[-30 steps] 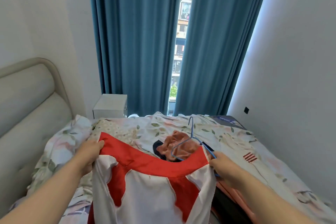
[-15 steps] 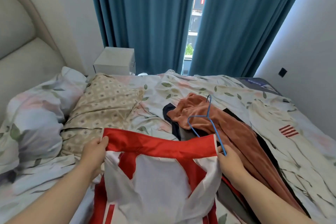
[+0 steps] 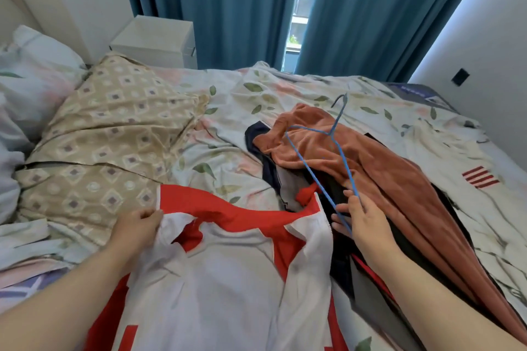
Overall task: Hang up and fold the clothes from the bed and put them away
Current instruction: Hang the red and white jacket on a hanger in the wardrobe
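Head view: red-and-white jacket [image 3: 228, 273] is seen spread on the floral bedding [image 3: 228, 100], collar away from the person. Its left collar edge is gripped by the left hand [image 3: 137, 225], fingers curled into the cloth. Blue wire hanger [image 3: 338, 117] is pinched at its lower end by the right hand [image 3: 362, 216], just beside the jacket's right edge; hook is held above a rust-coloured garment [image 3: 385, 174]. Beige pillow [image 3: 108, 128] is noted to the left

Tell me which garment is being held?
The red-and-white jacket, gripped near its collar by the left hand. The rust-orange garment lies loose; the right hand holds the blue hanger.
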Motion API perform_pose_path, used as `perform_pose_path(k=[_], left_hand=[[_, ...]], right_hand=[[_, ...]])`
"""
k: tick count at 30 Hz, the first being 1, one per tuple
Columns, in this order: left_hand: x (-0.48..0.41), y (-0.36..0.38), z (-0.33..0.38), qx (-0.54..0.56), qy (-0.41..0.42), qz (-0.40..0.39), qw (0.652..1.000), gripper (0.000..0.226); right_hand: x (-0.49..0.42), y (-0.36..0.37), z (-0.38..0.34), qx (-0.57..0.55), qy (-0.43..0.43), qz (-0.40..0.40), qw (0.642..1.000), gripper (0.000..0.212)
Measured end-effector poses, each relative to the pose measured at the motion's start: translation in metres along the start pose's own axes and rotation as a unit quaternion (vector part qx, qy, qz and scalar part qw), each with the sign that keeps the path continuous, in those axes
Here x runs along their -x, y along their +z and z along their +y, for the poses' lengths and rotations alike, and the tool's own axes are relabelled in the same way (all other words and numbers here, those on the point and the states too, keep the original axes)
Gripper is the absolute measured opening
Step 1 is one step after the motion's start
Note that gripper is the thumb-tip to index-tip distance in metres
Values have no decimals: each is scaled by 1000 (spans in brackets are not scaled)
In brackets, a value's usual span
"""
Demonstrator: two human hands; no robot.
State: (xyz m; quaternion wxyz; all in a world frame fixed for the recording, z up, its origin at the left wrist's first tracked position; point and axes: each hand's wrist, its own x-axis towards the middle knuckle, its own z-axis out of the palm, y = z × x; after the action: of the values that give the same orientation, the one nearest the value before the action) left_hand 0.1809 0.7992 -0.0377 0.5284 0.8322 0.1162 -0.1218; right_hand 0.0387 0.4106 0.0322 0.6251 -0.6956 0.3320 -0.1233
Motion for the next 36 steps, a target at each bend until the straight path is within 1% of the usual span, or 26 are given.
perform_pose_path(k=[2, 4, 5, 7, 10, 11, 13, 14, 16, 17, 19, 22, 24, 26, 29, 32, 33, 36], left_hand=[[5, 8, -9, -80, -5, -31, 996, 35], [7, 15, -17, -116, -25, -44, 992, 38], [7, 19, -19, -104, -49, -51, 992, 40], [6, 26, -20, -65, -90, -57, 992, 34], [1, 27, -16, -9, -118, -36, 992, 13], [-5, 25, -18, 11, -137, -18, 990, 8], [-25, 16, -21, 31, -174, 25, 984, 11], [-36, 9, -23, 60, -182, 45, 980, 16], [-51, -6, -22, 120, -184, 73, 973, 22], [-54, -11, -17, 111, -179, 83, 974, 21], [-58, -15, -3, 84, -152, 95, 980, 27], [-60, -12, 12, 107, -98, 79, 986, 26], [-62, -12, 16, 68, -73, 63, 993, 24], [-65, -19, 17, 53, -65, 59, 995, 23], [-68, -37, 16, 77, -111, 43, 990, 24], [-65, -44, 15, 113, -168, 29, 979, 28], [-64, -43, 16, 146, -188, 19, 971, 27], [-55, -32, 29, 278, -239, -21, 930, 26]], right_hand=[[-3, -12, -10, -45, 6, -3, 999, 26], [-2, -28, -18, -89, 47, -60, 993, 26], [0, -37, -19, -96, 71, -91, 989, 27], [5, -54, -14, -66, 109, -132, 983, 29], [12, -74, 4, 4, 159, -175, 972, 35], [14, -78, 8, 17, 174, -184, 967, 37], [15, -85, 17, 41, 198, -198, 959, 38], [14, -85, 22, 57, 206, -203, 956, 37], [10, -78, 35, 90, 210, -210, 951, 35], [8, -71, 41, 104, 205, -210, 950, 34], [4, -48, 51, 125, 192, -211, 950, 33], [-4, -15, 61, 133, 167, -235, 948, 33], [-13, -10, 62, 125, 164, -246, 947, 33], [-22, -23, 58, 113, 170, -235, 950, 33], [-31, -50, 51, 91, 173, -209, 958, 35], [-35, -57, 55, 92, 179, -206, 958, 34], [-35, -50, 58, 106, 176, -212, 955, 33], [-31, -21, 69, 118, 176, -225, 951, 32]])
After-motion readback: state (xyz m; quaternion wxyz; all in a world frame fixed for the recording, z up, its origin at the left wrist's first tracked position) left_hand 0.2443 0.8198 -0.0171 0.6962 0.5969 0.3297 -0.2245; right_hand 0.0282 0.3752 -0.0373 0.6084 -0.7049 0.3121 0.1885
